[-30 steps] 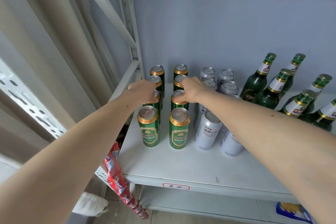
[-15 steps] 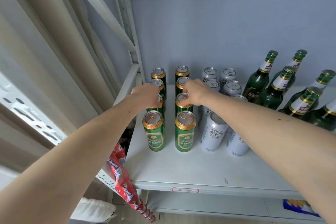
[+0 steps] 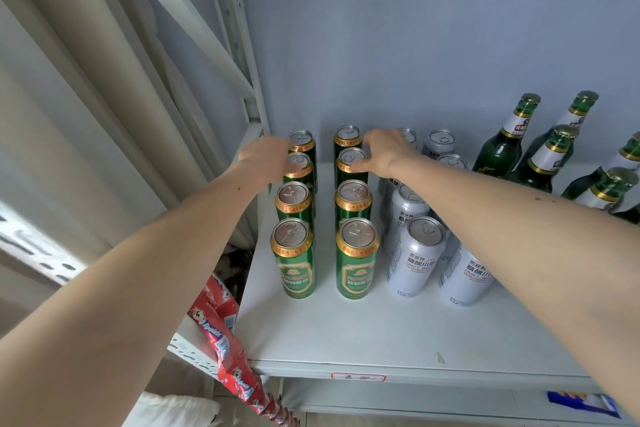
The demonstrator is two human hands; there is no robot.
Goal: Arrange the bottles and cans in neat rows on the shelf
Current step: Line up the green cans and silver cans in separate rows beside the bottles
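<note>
Two columns of four green cans [image 3: 356,258] are lined up at the shelf's [image 3: 346,333] left edge. The second can from the back in each column is gripped by a curled hand: left hand [image 3: 265,156], right hand [image 3: 384,152]. Silver cans [image 3: 417,258] are ranged alongside, with green bottles [image 3: 502,146] toward the back right corner.

Shop stockroom: metal shelf [image 3: 381,333] with price label [image 3: 358,377], beer cans [image 3: 356,260], bottles [image 3: 500,146].
</note>
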